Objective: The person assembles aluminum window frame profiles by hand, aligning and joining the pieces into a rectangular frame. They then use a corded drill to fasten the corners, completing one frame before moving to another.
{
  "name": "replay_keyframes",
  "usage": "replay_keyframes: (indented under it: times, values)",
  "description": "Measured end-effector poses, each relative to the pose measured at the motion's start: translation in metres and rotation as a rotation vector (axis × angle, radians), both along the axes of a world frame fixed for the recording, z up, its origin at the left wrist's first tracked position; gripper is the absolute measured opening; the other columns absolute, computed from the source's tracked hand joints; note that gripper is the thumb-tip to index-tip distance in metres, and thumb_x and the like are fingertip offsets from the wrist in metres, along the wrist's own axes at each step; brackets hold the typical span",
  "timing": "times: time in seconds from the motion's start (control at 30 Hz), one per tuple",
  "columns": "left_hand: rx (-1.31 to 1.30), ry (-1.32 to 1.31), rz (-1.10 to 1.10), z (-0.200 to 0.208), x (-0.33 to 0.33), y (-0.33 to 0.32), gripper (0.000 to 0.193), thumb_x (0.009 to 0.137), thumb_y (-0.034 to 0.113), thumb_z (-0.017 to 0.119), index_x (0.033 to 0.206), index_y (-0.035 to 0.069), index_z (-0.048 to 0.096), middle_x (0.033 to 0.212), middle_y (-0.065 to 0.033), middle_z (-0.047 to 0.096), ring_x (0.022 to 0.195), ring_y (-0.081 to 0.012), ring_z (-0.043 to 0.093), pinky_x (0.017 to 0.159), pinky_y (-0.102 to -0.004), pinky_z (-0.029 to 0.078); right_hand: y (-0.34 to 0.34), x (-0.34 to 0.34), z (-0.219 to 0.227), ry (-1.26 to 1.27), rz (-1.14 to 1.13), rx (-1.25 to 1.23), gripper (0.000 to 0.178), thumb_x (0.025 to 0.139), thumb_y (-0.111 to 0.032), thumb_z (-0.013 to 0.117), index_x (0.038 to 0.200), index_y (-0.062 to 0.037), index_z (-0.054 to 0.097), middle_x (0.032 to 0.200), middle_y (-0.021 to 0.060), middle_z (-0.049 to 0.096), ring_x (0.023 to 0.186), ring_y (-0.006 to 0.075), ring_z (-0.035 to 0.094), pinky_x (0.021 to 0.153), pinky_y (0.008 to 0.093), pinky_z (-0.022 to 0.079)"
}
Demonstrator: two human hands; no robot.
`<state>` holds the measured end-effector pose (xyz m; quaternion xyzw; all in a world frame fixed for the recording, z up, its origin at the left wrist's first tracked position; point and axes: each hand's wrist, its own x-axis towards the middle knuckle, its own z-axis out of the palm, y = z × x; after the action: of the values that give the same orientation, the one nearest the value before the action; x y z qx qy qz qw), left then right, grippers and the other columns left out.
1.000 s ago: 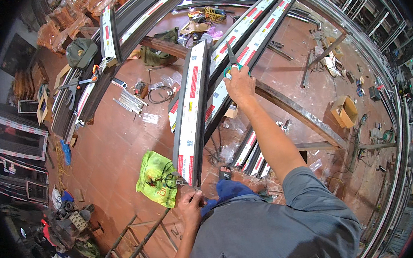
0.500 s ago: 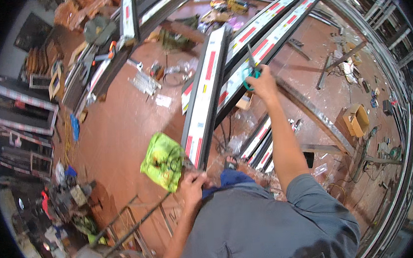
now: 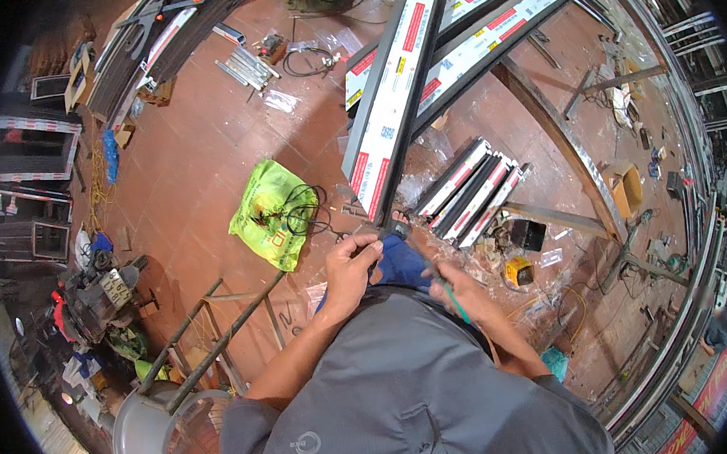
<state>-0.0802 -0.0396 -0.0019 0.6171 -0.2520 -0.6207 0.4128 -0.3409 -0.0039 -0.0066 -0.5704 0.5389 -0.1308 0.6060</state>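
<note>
Reddish tiles run across the workshop floor [image 3: 183, 180], strewn with parts and scraps around the person at work. Low in front of the grey shirt [image 3: 373, 370] are the scissors [image 3: 455, 303], green handle toward the body and blade pointing forward, a little blurred. The right hand [image 3: 469, 291] is closed around that handle; the left hand [image 3: 352, 267], just across from it, has thumb and fingers drawn together, and I cannot tell whether anything is pinched between them. Just ahead of both hands comes the near end of a long dark bar [image 3: 392, 98], faced with white film and red labels, overlapping more bars of the same sort. Left of that end a lime-green bag [image 3: 266, 221] lies on the tiles, a black cord [image 3: 301, 206] looped at its right edge. Over to the right, short wrapped bars [image 3: 470, 190] lie side by side, with a yellow box [image 3: 518, 271] nearer the person and an open cardboard box [image 3: 626, 190] farther off. Away to the left I see a ladder-like metal frame [image 3: 215, 361] and, beyond it, a motorbike [image 3: 103, 304]
</note>
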Motion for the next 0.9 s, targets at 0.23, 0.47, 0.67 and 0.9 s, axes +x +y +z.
replay_keyframes:
  times: [0.23,0.47,0.67,0.9]
  values:
    - [-0.077,0.042,-0.033,-0.020,0.005,-0.002,0.012,0.095,0.008,0.074,0.100,-0.003,0.074,0.081,-0.0024,0.070,0.070,-0.0077,0.061,0.063,-0.0238,0.048,0.033,0.037,0.020,0.065,-0.026,0.038,0.056,0.099,-0.056,0.066,0.121,-0.0043,0.068,0.105,0.0216,0.072,0.101,0.0367,0.070,0.087,0.0455,0.053]
    - [-0.039,0.058,-0.081,-0.016,0.011,-0.004,0.013,0.094,0.009,0.074,0.100,-0.004,0.074,0.080,-0.0008,0.068,0.070,-0.0062,0.059,0.062,-0.0231,0.046,0.035,0.060,0.035,0.114,-0.172,0.162,0.056,0.097,-0.054,0.071,0.117,-0.0015,0.069,0.093,0.0143,0.072,0.087,0.0213,0.067,0.081,0.0369,0.053]
    - [-0.099,0.063,-0.073,-0.024,0.010,-0.002,0.012,0.095,0.008,0.074,0.103,-0.002,0.075,0.082,0.0006,0.069,0.071,-0.0058,0.059,0.063,-0.0234,0.046,0.046,0.060,0.018,0.116,-0.218,0.035,0.055,0.096,-0.052,0.075,0.118,-0.0010,0.071,0.097,0.0135,0.074,0.089,0.0194,0.068,0.082,0.0355,0.054]
    - [-0.076,0.095,-0.051,-0.019,0.009,-0.003,0.013,0.094,0.007,0.074,0.104,-0.002,0.075,0.082,0.0009,0.068,0.070,-0.0057,0.058,0.062,-0.0228,0.045,0.045,0.066,0.024,0.117,-0.240,0.026,0.052,0.095,-0.048,0.077,0.120,-0.0021,0.072,0.098,0.0143,0.075,0.092,0.0188,0.069,0.084,0.0348,0.054]
